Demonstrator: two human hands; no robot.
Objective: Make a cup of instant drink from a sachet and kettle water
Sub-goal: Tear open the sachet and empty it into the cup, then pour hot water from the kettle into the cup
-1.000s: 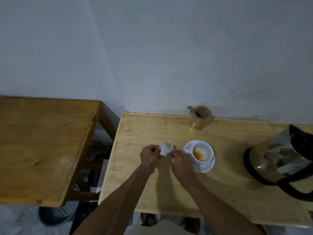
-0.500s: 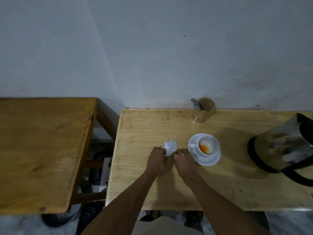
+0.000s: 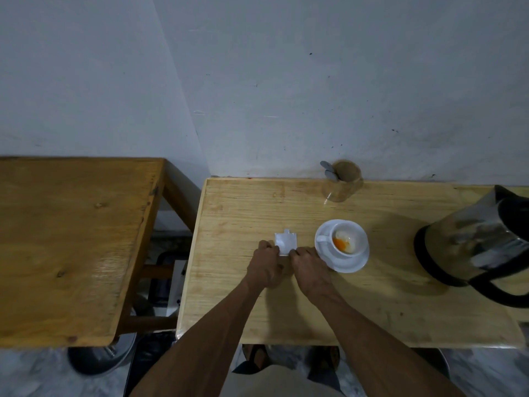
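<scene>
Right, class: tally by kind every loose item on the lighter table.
Sachet: 1
Cup: 1
Saucer: 1
Kettle: 1
Spoon holder: 1
Spoons: 2, as far as shows
Total: 7

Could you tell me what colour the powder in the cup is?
Orange powder, head view.
</scene>
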